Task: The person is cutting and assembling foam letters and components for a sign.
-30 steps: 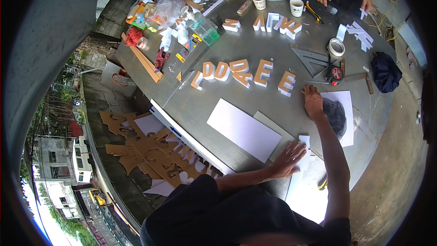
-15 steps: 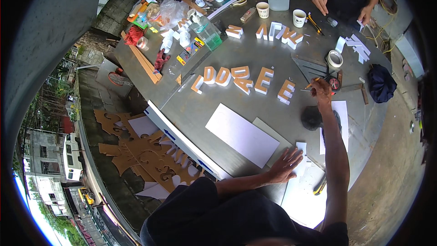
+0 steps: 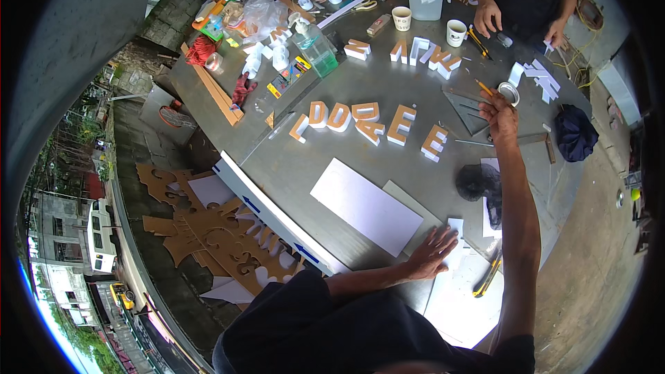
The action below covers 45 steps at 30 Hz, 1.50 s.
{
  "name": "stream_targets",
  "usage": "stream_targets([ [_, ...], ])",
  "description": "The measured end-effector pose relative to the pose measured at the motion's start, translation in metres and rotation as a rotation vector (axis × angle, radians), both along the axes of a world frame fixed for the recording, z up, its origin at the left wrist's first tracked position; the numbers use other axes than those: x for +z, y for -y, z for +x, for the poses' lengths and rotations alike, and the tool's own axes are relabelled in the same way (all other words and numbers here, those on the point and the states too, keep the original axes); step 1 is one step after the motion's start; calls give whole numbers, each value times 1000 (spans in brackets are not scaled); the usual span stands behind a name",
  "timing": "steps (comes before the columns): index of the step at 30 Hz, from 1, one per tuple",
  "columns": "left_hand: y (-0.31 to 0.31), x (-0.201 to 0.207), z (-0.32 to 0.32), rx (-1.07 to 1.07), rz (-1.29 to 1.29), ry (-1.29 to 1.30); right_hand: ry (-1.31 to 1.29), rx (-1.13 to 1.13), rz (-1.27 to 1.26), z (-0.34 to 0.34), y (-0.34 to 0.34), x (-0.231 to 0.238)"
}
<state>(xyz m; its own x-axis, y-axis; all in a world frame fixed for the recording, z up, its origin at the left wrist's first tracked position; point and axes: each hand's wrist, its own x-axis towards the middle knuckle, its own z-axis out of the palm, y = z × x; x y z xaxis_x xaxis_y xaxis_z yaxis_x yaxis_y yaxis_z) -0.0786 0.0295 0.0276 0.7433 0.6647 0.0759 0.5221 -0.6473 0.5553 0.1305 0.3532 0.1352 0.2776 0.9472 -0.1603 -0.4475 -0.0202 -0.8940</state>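
Pencil [image 3: 485,88] in right hand [image 3: 500,118]

Brown-faced block letters [image 3: 395,125] run in a row across the frame's centre, with more cut-out letters [image 3: 444,64] in a shorter row above; dark blue arrows [image 3: 305,252] point up-left on the long white board [image 3: 277,228] at lower left; black capitals mark a paper cup [image 3: 401,19] at upper centre

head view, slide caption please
Right hand holding a pencil, left hand on a white strip, letters beyond.
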Motion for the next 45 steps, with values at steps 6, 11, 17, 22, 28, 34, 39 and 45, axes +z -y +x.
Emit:
stream_targets([
  [6,1,0,1,1,1,-33,33,-38,53,24,-21,24],
  [11,1,4,4,8,1,-52,50,-80,51,32,-28,32],
  [17,4,5,9,9,-1,-114,64,-103,17,40,-35,28],
  [22,3,4,9,1,-19,-96,25,-50,37,42,-36,30],
  [28,2,2,10,-3,-23,-54,104,-20,-44,29,15,28],
  [34,2,-8,14,-20,-25,-27,271,-64,8,29,197,-18],
  [39,1,-4,17,-31,-20,-85,1156,-366,-565,42,375,-48],
  [45,4,-5,21,-32,-27,-87,1117,-298,-926,36,485,-84],
])
